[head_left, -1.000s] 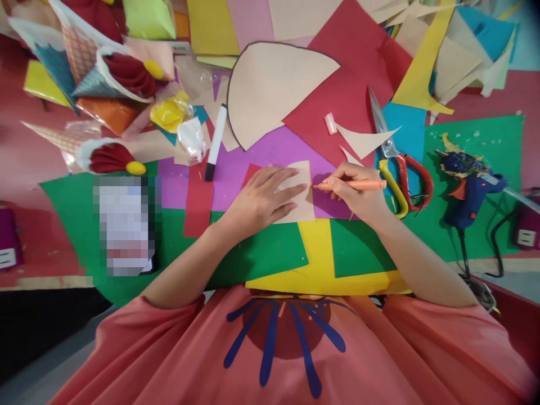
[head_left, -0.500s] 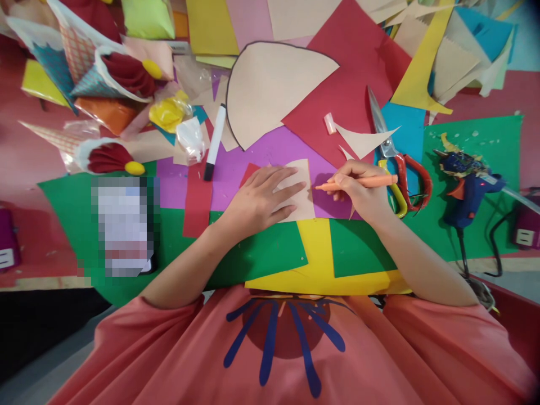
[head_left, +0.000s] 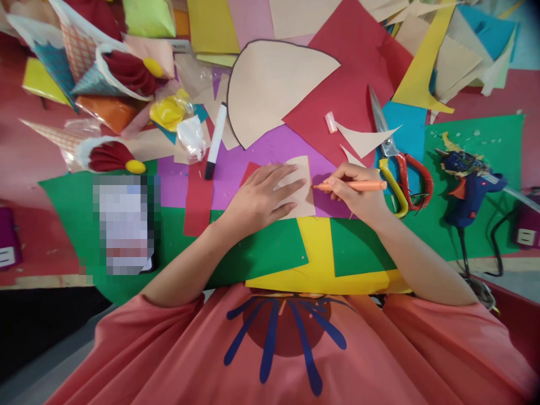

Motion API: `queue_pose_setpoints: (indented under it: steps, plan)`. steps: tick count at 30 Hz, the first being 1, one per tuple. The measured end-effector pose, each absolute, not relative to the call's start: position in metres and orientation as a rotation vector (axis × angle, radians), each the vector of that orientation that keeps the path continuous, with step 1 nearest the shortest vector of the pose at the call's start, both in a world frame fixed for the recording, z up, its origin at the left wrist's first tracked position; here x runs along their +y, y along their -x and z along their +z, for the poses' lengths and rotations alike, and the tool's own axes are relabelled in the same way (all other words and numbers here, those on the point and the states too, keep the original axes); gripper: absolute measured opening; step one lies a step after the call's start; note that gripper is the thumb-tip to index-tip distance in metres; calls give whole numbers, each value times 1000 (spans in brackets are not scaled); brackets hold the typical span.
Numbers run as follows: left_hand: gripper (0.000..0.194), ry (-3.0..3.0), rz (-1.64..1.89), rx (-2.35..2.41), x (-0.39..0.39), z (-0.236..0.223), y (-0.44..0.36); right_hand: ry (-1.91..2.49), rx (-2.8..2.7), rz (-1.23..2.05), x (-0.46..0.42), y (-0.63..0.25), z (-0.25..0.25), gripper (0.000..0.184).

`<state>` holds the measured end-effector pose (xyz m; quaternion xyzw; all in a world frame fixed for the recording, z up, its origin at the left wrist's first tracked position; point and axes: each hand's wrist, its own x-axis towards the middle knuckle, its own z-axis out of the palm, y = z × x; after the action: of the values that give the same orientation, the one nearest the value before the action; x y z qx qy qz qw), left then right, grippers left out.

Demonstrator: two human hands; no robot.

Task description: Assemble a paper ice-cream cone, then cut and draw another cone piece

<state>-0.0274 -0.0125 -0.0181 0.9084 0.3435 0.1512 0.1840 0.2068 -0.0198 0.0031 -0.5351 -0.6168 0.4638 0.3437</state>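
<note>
My left hand (head_left: 268, 192) lies flat with fingers spread on a small beige paper piece (head_left: 302, 197), which rests over purple and green sheets. An orange marker (head_left: 363, 185) is pinched in my right hand (head_left: 356, 194), its tip at the right edge of the beige piece. Along that edge runs a thin orange line. Scissors (head_left: 407, 180) with red and yellow handles lie just right of my right hand. The marker's pale cap (head_left: 331, 122) sits above on the red sheet (head_left: 324, 95).
A large beige shape (head_left: 274, 84) with a black outline lies ahead, beside a white marker (head_left: 216, 140). At the right is a blue glue gun (head_left: 472, 197) with its cord. A blurred phone (head_left: 126, 225) and paper cones (head_left: 113, 73) are at the left.
My right hand has shifted slightly, and the marker now points more directly at the paper's edge, its back end further left. My left hand stays on the beige piece.
</note>
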Motion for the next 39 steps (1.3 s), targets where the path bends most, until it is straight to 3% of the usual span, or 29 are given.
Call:
queue_pose_setpoints:
  steps: [20,28,39]
  plan:
    - [41,-2575,444,958,-12,-20,28,1392,-1691,1244,-16,-205,9,21]
    - [42,-2601,459,957,-12,-19,27,1341,-1444,1295,-22,-207,6,19]
    - [41,-2659,499,939,-12,-17,27,1352,-1708,1154,-23,-207,4,22]
